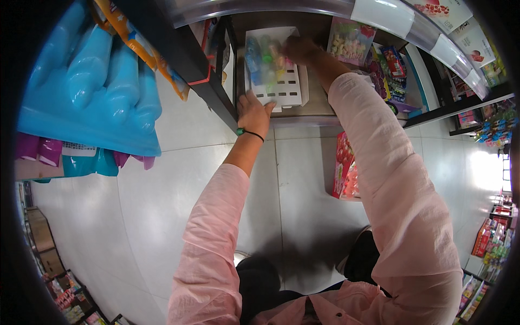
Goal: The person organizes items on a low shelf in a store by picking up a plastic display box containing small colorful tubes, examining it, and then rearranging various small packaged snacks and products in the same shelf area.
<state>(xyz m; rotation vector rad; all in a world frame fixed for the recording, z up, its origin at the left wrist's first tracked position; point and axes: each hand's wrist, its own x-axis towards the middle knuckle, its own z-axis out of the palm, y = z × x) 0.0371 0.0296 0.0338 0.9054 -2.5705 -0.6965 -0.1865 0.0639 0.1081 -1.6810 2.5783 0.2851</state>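
A white cardboard display tray with slots lies on a wooden shelf. Colourful plastic items, blue, green and pink, stand at its far part and look blurred. My left hand rests at the tray's near left corner, fingers on its edge and thumb spread. My right hand is at the tray's far right side, by the pink items; its fingers are dark and blurred, so whether it holds one is unclear. To its right stands a clear bag of pastel sweets.
An open purple box of wrapped sweets is at the shelf's right. A clear curved price rail passes overhead. A dark shelf post and blue plastic bottles are at left. A red box stands on the floor.
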